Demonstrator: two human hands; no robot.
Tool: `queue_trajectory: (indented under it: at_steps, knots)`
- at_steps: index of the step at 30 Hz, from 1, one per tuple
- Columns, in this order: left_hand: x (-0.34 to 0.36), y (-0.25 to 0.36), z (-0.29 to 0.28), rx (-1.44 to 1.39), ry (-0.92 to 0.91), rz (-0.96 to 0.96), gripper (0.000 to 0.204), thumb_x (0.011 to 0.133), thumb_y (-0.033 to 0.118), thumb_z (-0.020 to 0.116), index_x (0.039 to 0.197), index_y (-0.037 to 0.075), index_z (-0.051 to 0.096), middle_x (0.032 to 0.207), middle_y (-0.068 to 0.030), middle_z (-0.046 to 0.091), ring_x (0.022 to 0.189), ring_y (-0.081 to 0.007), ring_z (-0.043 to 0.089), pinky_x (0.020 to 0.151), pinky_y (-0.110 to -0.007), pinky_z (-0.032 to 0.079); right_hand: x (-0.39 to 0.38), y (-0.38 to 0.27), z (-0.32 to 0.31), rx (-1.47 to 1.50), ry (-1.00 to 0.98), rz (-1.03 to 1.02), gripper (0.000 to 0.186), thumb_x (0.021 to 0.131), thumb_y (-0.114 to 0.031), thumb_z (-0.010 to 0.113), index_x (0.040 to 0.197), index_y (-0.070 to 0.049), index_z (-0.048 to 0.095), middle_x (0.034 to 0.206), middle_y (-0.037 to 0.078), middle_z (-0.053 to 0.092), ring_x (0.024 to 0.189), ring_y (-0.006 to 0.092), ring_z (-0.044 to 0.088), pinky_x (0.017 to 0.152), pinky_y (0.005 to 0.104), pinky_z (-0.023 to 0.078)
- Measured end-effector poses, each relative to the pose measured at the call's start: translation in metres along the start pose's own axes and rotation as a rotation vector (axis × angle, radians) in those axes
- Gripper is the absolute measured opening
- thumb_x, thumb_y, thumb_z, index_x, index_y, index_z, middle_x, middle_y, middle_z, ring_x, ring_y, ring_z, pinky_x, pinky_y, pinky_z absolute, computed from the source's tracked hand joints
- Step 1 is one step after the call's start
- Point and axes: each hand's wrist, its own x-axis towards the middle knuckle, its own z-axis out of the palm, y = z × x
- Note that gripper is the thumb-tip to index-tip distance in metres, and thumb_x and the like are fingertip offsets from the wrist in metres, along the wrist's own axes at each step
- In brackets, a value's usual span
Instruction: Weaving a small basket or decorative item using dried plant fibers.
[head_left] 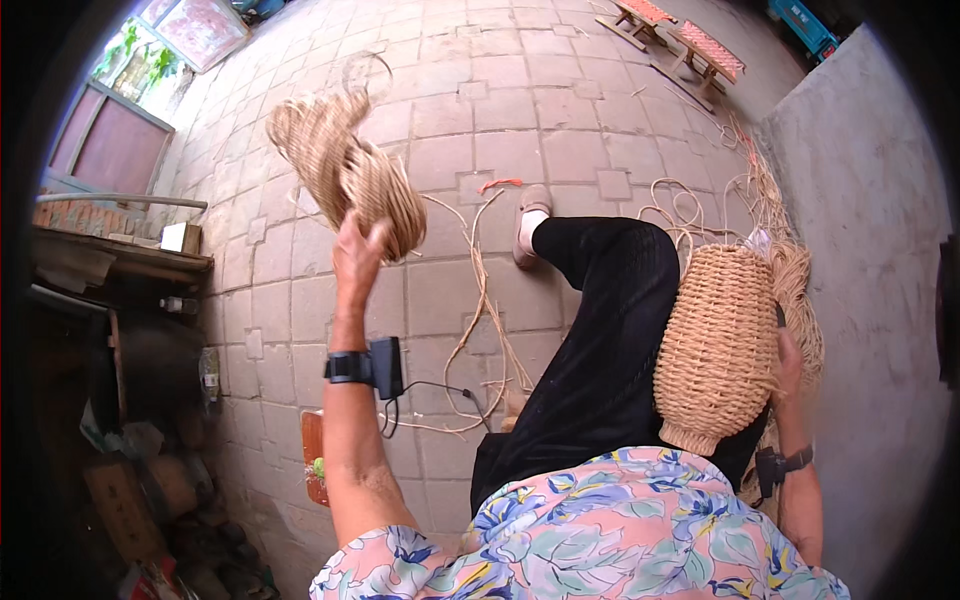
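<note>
My left hand (358, 250) is stretched out over the paving, its fingers closed round the lower part of a hank of tan straw cord (385, 195). The hank is folded in thick loops and its far end is smeared by motion. On my right thigh lies a woven straw basket (718, 345), vase-shaped, with its narrow neck toward my body. My right hand (790, 362) is against the basket's right side; its fingers are mostly hidden. Another bundle of straw cord (795, 275) hangs just beyond the basket, by the wall.
Loose cord strands (478, 270) trail over the paved floor (440, 130) left of my leg. An orange strip (500, 185) lies near my shoe. Two low woven-top stools (708, 50) stand far right, near a grey wall (860, 250). A cluttered shelf (120, 250) stands left.
</note>
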Motion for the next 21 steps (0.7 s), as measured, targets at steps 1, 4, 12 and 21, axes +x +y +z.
queue_trajectory:
  at_steps: [1, 4, 12, 21]
  knots:
    - [-0.011, -0.016, 0.020, 0.134, 0.095, 0.044, 0.036, 0.081, 0.023, 0.066, 0.110, 0.003, 0.059, 0.105, -0.0196, 0.064, 0.095, -0.0335, 0.062, 0.083, -0.042, 0.049, 0.001, -0.002, -0.001, 0.021, -0.001, 0.027, 0.014, 0.088, -0.011, 0.058, 0.091, 0.002, 0.056, 0.077, 0.006, 0.051, 0.067, 0.0152, 0.046, 0.061, 0.0269, 0.039]
    - [-0.059, -0.065, 0.093, 0.209, 0.181, 0.020, 0.031, 0.079, 0.018, 0.063, 0.107, 0.005, 0.061, 0.094, -0.0213, 0.065, 0.086, -0.0372, 0.063, 0.079, -0.045, 0.049, 0.001, 0.011, -0.007, -0.037, -0.004, 0.004, 0.013, 0.088, -0.010, 0.057, 0.091, 0.002, 0.055, 0.077, 0.006, 0.049, 0.067, 0.0149, 0.045, 0.061, 0.0269, 0.039]
    - [-0.188, -0.124, 0.225, 0.300, -0.933, -0.084, 0.040, 0.080, 0.019, 0.055, 0.119, 0.018, 0.062, 0.105, -0.0200, 0.066, 0.101, -0.0359, 0.062, 0.090, -0.044, 0.049, 0.008, -0.026, -0.004, -0.050, 0.000, 0.006, 0.012, 0.089, -0.009, 0.054, 0.088, 0.003, 0.054, 0.075, 0.007, 0.044, 0.065, 0.0170, 0.043, 0.060, 0.0278, 0.037]
    - [-0.188, -0.133, 0.243, 0.489, -0.891, -0.123, 0.054, 0.081, 0.024, 0.051, 0.135, 0.030, 0.047, 0.115, -0.0201, 0.059, 0.104, -0.0405, 0.060, 0.087, -0.050, 0.050, 0.012, -0.045, -0.007, -0.058, -0.036, 0.084, 0.008, 0.083, -0.003, 0.055, 0.086, 0.004, 0.053, 0.075, 0.012, 0.046, 0.065, 0.0244, 0.048, 0.061, 0.0316, 0.039]
